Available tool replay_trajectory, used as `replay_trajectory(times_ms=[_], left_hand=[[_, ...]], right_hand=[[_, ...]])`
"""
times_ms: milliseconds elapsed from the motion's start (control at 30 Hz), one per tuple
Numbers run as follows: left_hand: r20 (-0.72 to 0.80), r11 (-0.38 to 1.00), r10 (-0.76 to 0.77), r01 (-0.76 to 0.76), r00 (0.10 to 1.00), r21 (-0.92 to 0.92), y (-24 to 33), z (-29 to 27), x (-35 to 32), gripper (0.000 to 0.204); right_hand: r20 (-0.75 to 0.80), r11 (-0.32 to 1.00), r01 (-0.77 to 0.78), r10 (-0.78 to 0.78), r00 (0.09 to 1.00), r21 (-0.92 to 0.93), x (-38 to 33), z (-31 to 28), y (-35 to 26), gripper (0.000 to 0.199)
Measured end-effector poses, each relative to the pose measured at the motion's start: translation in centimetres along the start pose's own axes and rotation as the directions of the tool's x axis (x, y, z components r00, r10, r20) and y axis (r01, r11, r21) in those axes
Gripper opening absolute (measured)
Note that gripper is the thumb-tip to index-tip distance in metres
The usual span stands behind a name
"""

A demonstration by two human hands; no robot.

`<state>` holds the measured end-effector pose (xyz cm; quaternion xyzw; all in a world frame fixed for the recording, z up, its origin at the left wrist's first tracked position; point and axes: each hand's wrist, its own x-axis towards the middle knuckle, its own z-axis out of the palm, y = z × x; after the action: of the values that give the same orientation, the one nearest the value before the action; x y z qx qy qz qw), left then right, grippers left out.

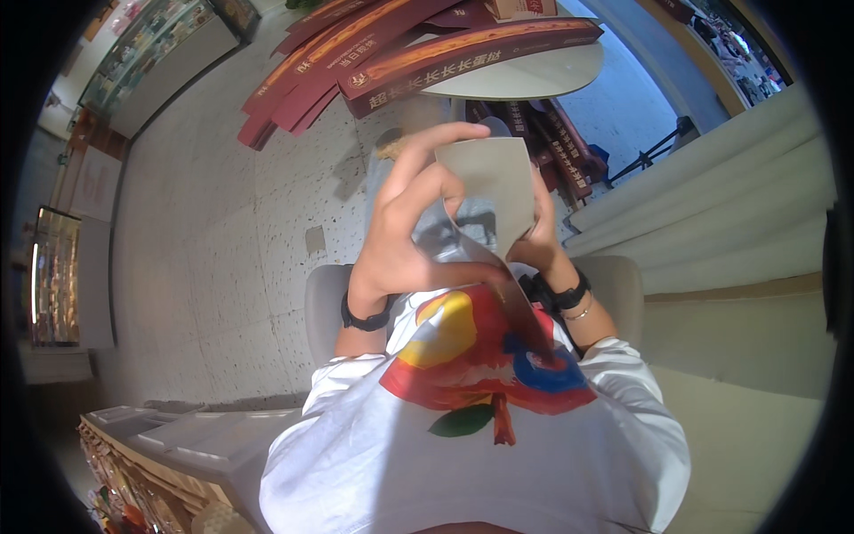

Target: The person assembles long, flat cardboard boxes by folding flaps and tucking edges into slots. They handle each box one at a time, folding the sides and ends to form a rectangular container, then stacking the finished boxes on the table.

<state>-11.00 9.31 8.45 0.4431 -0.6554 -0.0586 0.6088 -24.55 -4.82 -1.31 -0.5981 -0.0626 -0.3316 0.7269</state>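
Left hand (396, 236) at nine o'clock, right hand (541, 242) at three, both clamping open box (509, 169), seemingly keeping walls spread; long boxes (471, 64) lying at twelve.

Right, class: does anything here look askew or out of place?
Yes: the long maroon boxes lie fanned at uneven angles, several appearing to jut past the left side of the round white table. More boxes slant beneath it.
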Motion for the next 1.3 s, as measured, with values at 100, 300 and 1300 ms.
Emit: replay_trajectory(times_ms=[100,300,1300], left_hand=[[-0.012,0.997,-0.006,0.005,1.0,-0.08,0.2,0.1,-0.2,0.058],[-0.103,0.963,-0.098,0.068,0.99,-0.259,-1.7,0.2,-1.1,0.052],[-0.194,0.942,-0.294,0.25,0.936,-0.222,-5.4,3.9,-2.5,0.093]], right_hand=[[-0.071,0.999,-0.008,0.012,0.997,0.053,0.3,0.5,-0.5,0.092],[0.102,0.997,-0.062,0.066,0.993,-0.04,1.2,0.7,-4.3,0.13],[0.202,0.94,0.11,-0.045,0.978,-0.324,4.7,-0.1,-6.7,0.059]])
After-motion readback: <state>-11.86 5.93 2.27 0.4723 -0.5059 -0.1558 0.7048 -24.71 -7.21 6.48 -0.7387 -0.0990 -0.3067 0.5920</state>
